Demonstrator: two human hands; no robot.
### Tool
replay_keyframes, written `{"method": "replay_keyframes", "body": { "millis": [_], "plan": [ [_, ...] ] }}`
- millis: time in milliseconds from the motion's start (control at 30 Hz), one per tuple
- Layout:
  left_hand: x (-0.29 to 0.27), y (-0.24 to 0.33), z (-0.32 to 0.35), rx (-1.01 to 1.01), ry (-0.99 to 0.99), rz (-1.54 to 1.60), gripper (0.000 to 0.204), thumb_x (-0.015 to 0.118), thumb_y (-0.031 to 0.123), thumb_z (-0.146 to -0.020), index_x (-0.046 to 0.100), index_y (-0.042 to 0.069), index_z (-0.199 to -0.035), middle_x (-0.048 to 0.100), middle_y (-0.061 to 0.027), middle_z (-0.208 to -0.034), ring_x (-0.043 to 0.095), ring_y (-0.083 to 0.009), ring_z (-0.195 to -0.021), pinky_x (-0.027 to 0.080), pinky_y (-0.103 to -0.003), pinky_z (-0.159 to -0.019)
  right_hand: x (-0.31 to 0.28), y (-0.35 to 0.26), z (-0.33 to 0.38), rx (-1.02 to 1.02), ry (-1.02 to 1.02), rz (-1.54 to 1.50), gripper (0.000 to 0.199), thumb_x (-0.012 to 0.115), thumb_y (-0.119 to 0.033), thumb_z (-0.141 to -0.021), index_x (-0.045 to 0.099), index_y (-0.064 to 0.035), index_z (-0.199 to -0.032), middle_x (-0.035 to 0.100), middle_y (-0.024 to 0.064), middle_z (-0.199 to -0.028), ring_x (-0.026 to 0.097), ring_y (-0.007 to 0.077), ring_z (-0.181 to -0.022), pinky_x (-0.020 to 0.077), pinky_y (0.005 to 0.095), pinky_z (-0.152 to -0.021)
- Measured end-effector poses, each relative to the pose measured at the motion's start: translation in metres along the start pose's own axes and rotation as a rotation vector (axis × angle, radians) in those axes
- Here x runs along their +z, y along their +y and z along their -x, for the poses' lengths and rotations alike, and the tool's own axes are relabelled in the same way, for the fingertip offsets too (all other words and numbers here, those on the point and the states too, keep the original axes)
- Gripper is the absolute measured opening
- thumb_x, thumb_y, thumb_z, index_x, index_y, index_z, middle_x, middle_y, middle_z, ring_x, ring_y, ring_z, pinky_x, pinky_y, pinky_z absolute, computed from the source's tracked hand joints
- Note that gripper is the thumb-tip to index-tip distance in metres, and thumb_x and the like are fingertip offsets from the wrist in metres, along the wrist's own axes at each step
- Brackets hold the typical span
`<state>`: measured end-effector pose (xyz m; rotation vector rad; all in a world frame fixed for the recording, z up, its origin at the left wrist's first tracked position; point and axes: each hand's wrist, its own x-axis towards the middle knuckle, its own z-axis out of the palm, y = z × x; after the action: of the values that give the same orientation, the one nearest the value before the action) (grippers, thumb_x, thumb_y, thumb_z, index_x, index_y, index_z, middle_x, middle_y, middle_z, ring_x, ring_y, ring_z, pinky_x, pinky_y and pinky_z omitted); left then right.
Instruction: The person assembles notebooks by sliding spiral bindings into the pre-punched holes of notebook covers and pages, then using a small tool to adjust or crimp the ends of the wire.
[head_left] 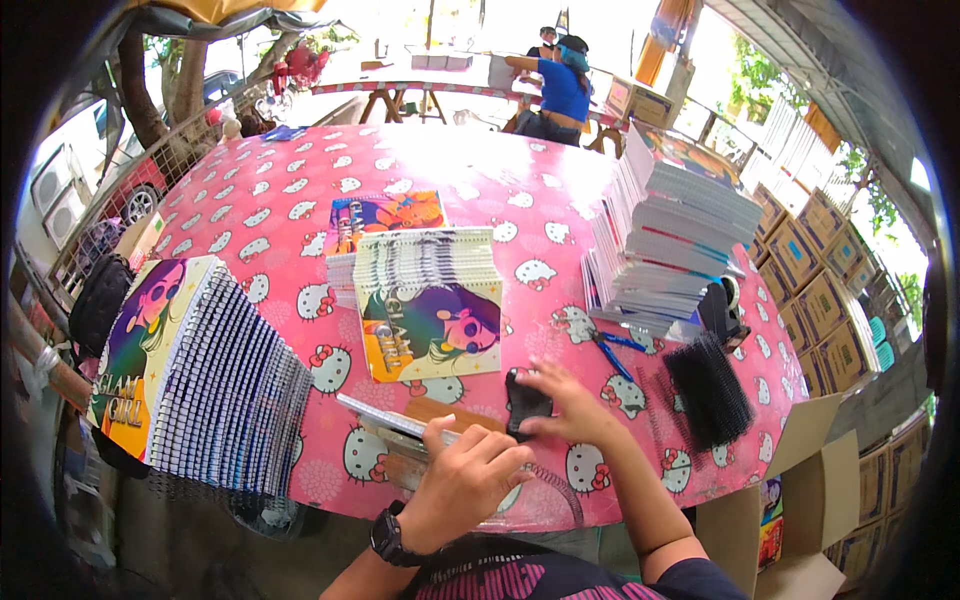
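Left hand [462, 478] curled, fingers together, pressing down on metal-and-wood binding tool [400, 420] at near table edge. Right hand [568, 402] flat, fingers spread apart, fingertips resting on small black piece [525, 398] just beside tool. Pink cartoon-cat tablecloth [300, 200] under all. Fanned spiral notebooks [225, 375] at left, colourful-cover notebook pile [430, 300] ahead, tall stack [670, 240] at right. Black spiral coils [708, 390], blue scissors [612, 350] near right hand. Brown cartons [810, 270] far right.

Four stacks of spiral notebooks [430, 290], one pair of blue scissors [612, 350], one tape dispenser [722, 308], two people [560, 85] beyond.
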<state>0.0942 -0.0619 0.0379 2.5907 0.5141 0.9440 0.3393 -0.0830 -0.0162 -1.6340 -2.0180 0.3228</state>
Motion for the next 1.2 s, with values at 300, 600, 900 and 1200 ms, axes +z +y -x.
{"method": "replay_keyframes", "body": {
  "millis": [300, 600, 900, 1200],
  "plan": [
    [0.0, -0.007, 0.004, -0.064, 0.024, -0.021, 0.017, 0.064, 0.034, -0.085, 0.066, 0.02, -0.093, 0.063, 0.0059, -0.091, 0.058, -0.0137, -0.087, 0.017, -0.05, -0.1, 0.032, 0.007, 0.005, 0.064, -0.046, 0.052, 0.067, 0.081, -0.036, -0.06, 0.055, -0.0139, -0.118, 0.041, 0.0189, -0.136, 0.042, 0.0398, -0.121, 0.0376, 0.0467, -0.1],
    [-0.005, -0.003, 0.002, -0.091, 0.071, 0.019, 0.026, 0.063, 0.04, -0.085, 0.066, 0.02, -0.102, 0.064, 0.0048, -0.093, 0.059, -0.0143, -0.093, 0.009, -0.052, -0.105, 0.027, -0.02, 0.027, 0.348, 0.012, -0.753, 0.062, 0.081, -0.034, -0.069, 0.059, -0.0101, -0.121, 0.056, 0.0121, -0.118, 0.055, 0.0234, -0.104, 0.0446, 0.0341, -0.089],
    [-0.009, -0.013, 0.004, -0.156, 0.127, -0.029, 0.055, 0.076, 0.039, -0.072, 0.06, 0.014, -0.118, 0.061, 0.0055, -0.082, 0.06, -0.0147, -0.087, 0.007, -0.055, -0.108, -0.009, -0.047, 0.036, -0.028, 0.032, -1.384, 0.071, 0.059, -0.061, -0.081, 0.065, 0.0026, -0.11, 0.059, 0.0167, -0.12, 0.057, 0.0249, -0.105, 0.0391, 0.0396, -0.096],
    [-0.009, -0.017, 0.009, -0.212, 0.133, 0.024, 0.069, 0.083, 0.03, -0.063, 0.055, 0.013, -0.124, 0.061, 0.0065, -0.079, 0.06, -0.0145, -0.085, 0.008, -0.056, -0.109, -0.037, -0.061, 0.014, 0.037, -0.128, -0.831, 0.048, 0.069, -0.05, -0.076, 0.072, -0.0094, -0.102, 0.062, 0.017, -0.115, 0.054, 0.0263, -0.107, 0.0425, 0.0376, -0.09]
  ]
}}
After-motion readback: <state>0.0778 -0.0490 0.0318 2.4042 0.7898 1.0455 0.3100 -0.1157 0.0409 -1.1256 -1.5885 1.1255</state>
